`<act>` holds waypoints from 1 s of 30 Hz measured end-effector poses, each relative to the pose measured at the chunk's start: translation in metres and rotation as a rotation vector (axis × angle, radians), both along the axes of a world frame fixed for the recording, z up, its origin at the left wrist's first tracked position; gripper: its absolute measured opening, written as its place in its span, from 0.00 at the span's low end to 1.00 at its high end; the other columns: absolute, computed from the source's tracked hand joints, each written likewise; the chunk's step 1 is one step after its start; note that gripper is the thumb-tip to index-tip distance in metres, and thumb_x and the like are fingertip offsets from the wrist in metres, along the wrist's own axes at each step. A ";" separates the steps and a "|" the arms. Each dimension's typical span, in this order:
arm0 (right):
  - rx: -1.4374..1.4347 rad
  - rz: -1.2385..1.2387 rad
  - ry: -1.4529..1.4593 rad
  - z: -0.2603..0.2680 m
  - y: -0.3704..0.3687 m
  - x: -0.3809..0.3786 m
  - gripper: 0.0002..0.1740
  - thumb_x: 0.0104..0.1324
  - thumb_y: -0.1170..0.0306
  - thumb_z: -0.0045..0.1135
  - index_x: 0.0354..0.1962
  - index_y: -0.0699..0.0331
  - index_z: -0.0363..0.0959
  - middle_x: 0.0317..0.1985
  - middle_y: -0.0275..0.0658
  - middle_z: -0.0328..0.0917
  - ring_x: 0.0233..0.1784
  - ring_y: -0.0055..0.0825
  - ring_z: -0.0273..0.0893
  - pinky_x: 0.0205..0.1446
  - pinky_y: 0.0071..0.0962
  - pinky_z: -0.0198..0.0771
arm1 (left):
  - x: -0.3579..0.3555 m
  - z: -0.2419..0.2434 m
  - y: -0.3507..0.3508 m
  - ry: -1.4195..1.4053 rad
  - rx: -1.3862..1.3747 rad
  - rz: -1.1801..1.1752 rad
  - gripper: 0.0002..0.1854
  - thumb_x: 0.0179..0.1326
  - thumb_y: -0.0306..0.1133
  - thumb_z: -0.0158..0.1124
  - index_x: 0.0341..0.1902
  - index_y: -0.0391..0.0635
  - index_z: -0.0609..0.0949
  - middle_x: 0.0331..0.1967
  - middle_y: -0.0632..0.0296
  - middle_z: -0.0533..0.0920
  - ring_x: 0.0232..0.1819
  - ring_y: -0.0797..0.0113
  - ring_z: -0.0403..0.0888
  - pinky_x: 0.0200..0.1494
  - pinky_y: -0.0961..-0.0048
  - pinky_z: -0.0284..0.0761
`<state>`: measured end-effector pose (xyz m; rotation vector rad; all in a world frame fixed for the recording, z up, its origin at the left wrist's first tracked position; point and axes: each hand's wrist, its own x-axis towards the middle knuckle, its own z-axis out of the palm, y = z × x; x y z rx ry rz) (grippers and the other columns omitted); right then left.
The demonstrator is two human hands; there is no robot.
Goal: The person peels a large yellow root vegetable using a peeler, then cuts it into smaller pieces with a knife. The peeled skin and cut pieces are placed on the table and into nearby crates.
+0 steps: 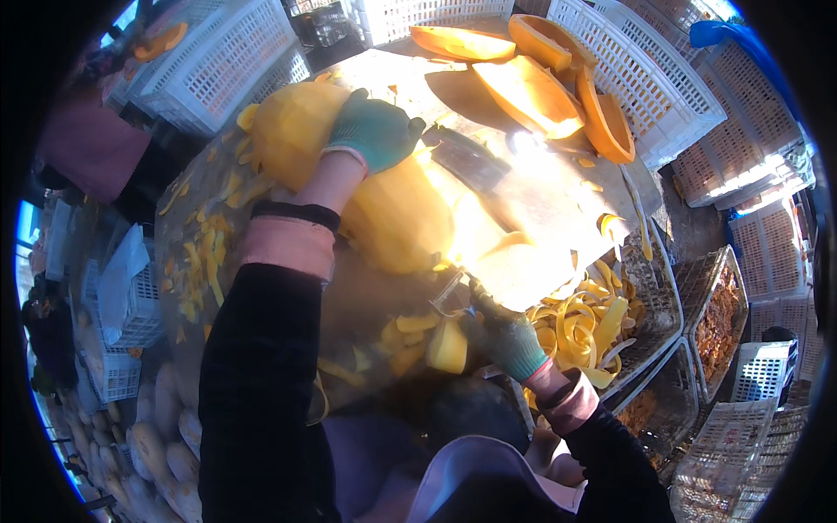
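Observation:
A large, long squash [399,222] with a smooth yellow-orange, peeled-looking surface lies across the work table [366,287]. My left hand [376,131], in a green knit glove, rests over its upper middle and presses on it. Below the squash's near end, my right hand [513,343], gloved too, grips a peeler [451,297] whose metal frame is close to the squash. A wide-bladed knife [465,160] lies flat just right of my left hand. Strong sunlight washes out the table around it. A cut squash chunk [448,348] sits by my right hand.
Hollowed squash halves [529,98] lie at the table's far right, beside white plastic crates [641,85]. Long peel strips [588,320] fill a crate at the right edge. Whole squashes [157,451] are piled at lower left. Another person [91,144] is at upper left.

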<state>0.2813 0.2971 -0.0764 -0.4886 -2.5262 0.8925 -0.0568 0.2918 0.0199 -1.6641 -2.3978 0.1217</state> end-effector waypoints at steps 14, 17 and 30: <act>0.151 -0.221 0.202 -0.023 -0.022 -0.060 0.40 0.63 0.58 0.69 0.70 0.61 0.67 0.21 0.37 0.73 0.18 0.32 0.75 0.22 0.32 0.73 | -0.004 -0.007 0.000 -0.015 0.046 -0.043 0.31 0.74 0.50 0.42 0.30 0.41 0.87 0.32 0.48 0.87 0.40 0.48 0.85 0.60 0.54 0.70; 0.093 -0.272 0.136 -0.033 -0.031 -0.046 0.38 0.63 0.57 0.68 0.68 0.60 0.69 0.22 0.38 0.75 0.20 0.34 0.77 0.23 0.32 0.74 | -0.004 -0.004 -0.002 -0.026 0.046 -0.042 0.31 0.74 0.50 0.42 0.30 0.41 0.87 0.33 0.47 0.87 0.40 0.48 0.85 0.59 0.54 0.70; 0.139 -0.213 0.090 -0.028 -0.037 -0.043 0.45 0.58 0.59 0.73 0.72 0.54 0.64 0.26 0.38 0.77 0.24 0.36 0.79 0.26 0.35 0.75 | -0.001 0.005 0.002 -0.068 0.003 0.004 0.30 0.72 0.50 0.43 0.34 0.39 0.88 0.37 0.47 0.88 0.43 0.49 0.86 0.60 0.56 0.70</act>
